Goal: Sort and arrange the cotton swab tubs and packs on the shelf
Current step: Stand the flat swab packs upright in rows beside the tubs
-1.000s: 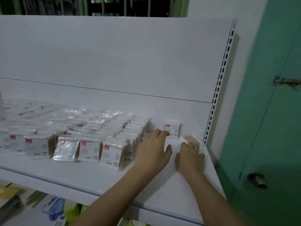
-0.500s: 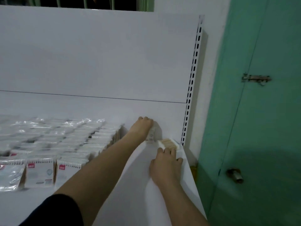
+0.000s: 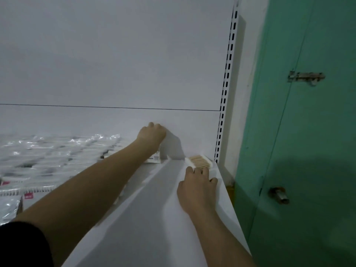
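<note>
Our left hand (image 3: 152, 134) grips a pack (image 3: 154, 158) at the shelf (image 3: 154, 218) back; right hand (image 3: 196, 187) rests fingers on the tub (image 3: 200, 163) in the right corner. Packs (image 3: 48, 157) fill the left.

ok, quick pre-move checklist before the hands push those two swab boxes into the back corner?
1. Left hand on the small swab box at the back panel: ok, though the grip is hidden.
2. Right hand on the swab tub: ok, fingers rest on its near edge.
3. Tub clear of the slotted upright: ok, a small gap shows.
4. Gap between box and tub: ok, bare shelf between them.
5. Left forearm clear of the wrapped packs: cannot tell.
</note>
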